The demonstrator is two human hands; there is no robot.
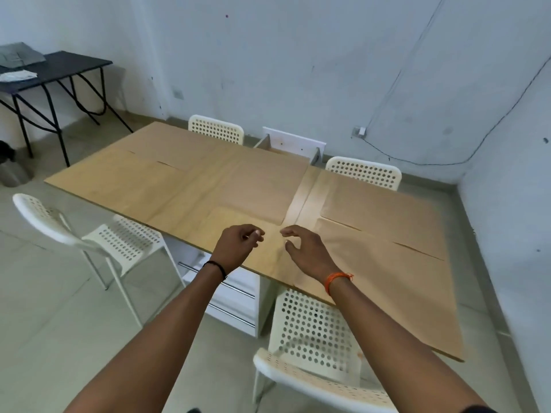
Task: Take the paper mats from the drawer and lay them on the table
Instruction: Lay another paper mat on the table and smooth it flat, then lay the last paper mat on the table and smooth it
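Both hands hover with fingers loosely curled and holding nothing: left hand (238, 245), right hand (304, 251). Under and beyond the fingers, flat rectangular brown paper mats (384, 210) lie smooth across the wooden desk (98, 186). Beyond them, a white drawer (293, 144) stands open.

Matt brown paper mats (384, 204) on smooth wood table (119, 186); perforated white plastic chairs (316, 326).

Soft even daylight, faint shadows, wide-angle edge bowing, slight blur
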